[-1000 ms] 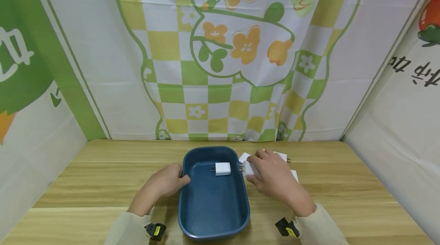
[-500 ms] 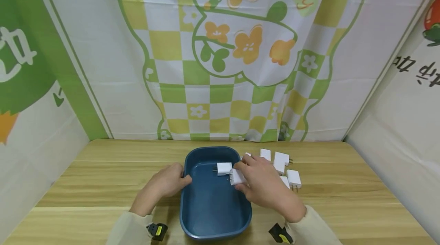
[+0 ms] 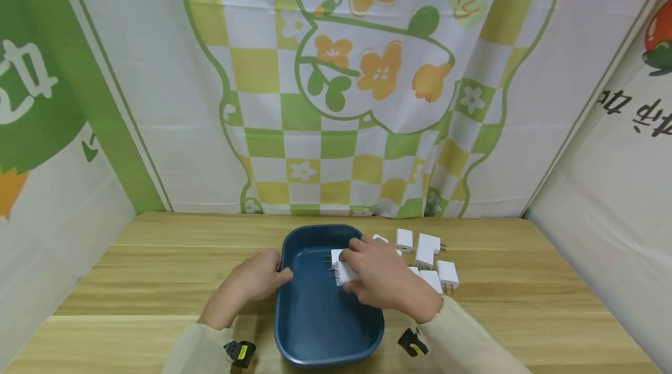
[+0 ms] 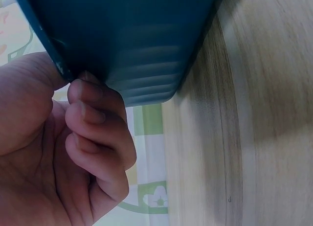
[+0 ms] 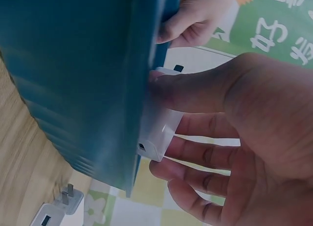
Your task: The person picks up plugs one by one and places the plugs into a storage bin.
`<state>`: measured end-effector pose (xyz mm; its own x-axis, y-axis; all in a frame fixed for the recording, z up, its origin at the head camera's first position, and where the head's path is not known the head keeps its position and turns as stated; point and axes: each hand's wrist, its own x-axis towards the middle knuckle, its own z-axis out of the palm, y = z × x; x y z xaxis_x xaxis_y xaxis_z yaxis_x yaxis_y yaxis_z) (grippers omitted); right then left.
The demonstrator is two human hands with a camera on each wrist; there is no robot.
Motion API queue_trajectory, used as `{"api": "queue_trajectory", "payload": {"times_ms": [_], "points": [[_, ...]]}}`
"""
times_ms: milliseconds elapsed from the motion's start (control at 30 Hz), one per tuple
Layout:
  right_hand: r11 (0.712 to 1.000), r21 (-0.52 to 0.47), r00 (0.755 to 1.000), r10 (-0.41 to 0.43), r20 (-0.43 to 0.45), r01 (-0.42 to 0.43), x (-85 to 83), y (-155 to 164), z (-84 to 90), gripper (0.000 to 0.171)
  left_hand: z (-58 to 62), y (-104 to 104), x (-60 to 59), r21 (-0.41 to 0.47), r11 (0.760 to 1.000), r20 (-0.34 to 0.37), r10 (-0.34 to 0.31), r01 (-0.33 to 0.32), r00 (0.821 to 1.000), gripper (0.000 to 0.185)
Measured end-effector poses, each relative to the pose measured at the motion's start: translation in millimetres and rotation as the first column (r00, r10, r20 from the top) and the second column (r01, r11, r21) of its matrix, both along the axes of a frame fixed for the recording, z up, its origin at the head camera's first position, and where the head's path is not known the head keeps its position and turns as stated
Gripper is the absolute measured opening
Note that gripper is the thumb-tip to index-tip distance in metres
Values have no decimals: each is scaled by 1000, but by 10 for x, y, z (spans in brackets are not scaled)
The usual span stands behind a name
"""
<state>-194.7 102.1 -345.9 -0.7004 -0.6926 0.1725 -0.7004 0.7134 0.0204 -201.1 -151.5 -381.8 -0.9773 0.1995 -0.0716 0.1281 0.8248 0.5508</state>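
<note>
A deep blue plastic bin stands on the table. My left hand pinches its left rim, thumb inside and fingers curled outside, as the left wrist view shows from below on the bin wall. My right hand reaches over the right rim and holds a white charger plug, its prongs pointing left. Just behind it, a second white charger lies in the bin, partly covered by the hand and the held plug. In the right wrist view, the held charger sits between thumb and fingers, partly hidden by the bin wall.
Several white chargers lie loosely on the wooden table right of the bin, one with prongs facing the front. A patterned curtain hangs behind the table, with cloth walls at both sides.
My right hand has moved left with its charger, from beside the right rim to over the bin's inside. The chargers on the table are more exposed. My left hand stays on the rim.
</note>
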Motion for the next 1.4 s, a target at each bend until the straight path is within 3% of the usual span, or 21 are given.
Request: {"api": "queue_trajectory", "payload": {"times_ms": [500,1400], "points": [[995,101,999,-16,47,12,-177,-120,-94,38,-7,1,12,11,1000,30,9,-9,999,40],[973,224,998,-58,-23,61,-328,-215,-278,41,32,15,11,-12,1000,32,19,-19,999,37]]}}
